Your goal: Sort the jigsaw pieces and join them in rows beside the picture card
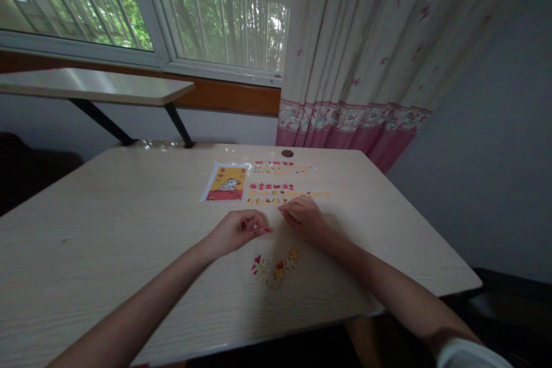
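Between the thumb and fingertips of my left hand [241, 230] is a small red puzzle piece [268, 230], held just above the table. My right hand [304, 215] reaches to the near end of the sorted rows of puzzle pieces [271, 187], its fingers pinched together; whatever they hold is hidden. Those rows are red, yellow and mixed, laid in two groups. Nearer me, below both hands, lies a loose pile of puzzle pieces [276, 270], some red or yellow, others pale. Left of the rows is a picture sheet [226, 184] showing a white bird on yellow and red.
The pale wooden table [129, 230] has a round cable hole [287, 153] near its back edge. A raised shelf [95, 85] on black brackets stands at the back left. A floral curtain [353, 69] hangs behind, beside the window [224, 11].
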A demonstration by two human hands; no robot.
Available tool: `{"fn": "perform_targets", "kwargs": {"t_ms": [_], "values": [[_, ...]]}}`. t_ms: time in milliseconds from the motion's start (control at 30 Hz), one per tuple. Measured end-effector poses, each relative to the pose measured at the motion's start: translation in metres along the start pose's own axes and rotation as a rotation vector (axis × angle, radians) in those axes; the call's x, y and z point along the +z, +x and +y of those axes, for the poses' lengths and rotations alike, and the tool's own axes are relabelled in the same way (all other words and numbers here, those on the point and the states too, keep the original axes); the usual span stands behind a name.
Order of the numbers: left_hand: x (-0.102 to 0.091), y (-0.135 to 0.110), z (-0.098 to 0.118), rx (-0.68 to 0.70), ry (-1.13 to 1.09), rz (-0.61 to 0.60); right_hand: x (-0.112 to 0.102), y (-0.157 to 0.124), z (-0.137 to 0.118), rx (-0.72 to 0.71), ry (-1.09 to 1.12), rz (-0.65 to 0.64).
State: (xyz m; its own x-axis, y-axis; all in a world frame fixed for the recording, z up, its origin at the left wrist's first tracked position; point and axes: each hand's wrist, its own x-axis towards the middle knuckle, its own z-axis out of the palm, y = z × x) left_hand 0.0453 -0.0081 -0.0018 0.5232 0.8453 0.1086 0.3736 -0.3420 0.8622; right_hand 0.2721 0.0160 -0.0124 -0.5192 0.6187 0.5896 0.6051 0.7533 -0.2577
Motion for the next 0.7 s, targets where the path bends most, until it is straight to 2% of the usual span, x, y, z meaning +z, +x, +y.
{"fn": "perform_targets", "kwargs": {"t_ms": [133, 300, 433, 700], "values": [[0.007, 0.006, -0.004, -0.100, -0.295, 0.144, -0.003, -0.001, -0.016, -0.060, 0.003, 0.021], [0.012, 0.009, 0.005, -0.163, -0.459, 0.225, 0.000, -0.002, -0.023, -0.041, -0.004, 0.045], [0.013, 0.007, 0.014, -0.262, -0.512, 0.253, 0.001, -0.003, -0.026, -0.029, -0.004, 0.090], [0.017, 0.007, 0.018, -0.275, -0.551, 0.210, 0.003, -0.005, -0.030, 0.016, -0.053, 0.135]]}}
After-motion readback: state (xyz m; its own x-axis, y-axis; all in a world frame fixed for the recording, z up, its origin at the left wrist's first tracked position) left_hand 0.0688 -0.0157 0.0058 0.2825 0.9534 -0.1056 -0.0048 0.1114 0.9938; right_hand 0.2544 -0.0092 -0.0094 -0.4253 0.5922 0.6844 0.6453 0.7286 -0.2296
